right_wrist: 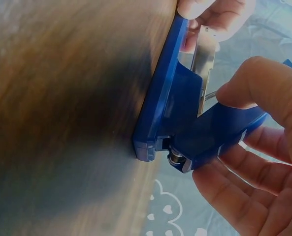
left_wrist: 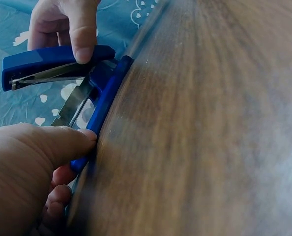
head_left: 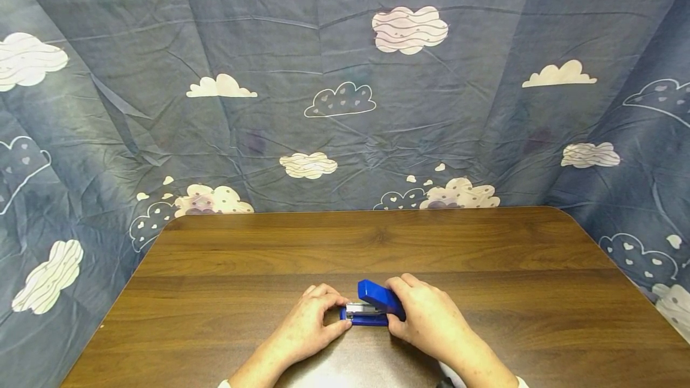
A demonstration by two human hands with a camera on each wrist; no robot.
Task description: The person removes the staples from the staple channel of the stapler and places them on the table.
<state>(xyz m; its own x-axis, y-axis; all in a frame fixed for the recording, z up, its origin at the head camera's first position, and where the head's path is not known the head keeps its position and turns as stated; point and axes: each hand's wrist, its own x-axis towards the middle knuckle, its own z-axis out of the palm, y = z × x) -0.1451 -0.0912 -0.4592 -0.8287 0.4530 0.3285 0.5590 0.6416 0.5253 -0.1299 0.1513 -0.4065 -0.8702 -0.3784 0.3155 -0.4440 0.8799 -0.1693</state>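
I see stapler (head_left: 372, 310) well short of far edge of counter (head_left: 242, 292); left grip (head_left: 309, 323) pinches base (head_left: 369, 321), right grip (head_left: 428, 315) holds raised top (head_left: 377, 296).

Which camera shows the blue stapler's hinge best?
The right wrist view: the hinge sits close up, uncovered and shiny. In the head view, the right hand covers it. The left wrist view shows that part smaller, its details unclear.

in front of me spreads a brown wood-grain surface (head_left: 259, 250) with rounded far corners, its grain running side to side, shining pale close to me. directly on it i have a long blue stapler (head_left: 371, 310) with a silver metal channel (head_left: 354, 308), base down, top arm raised.
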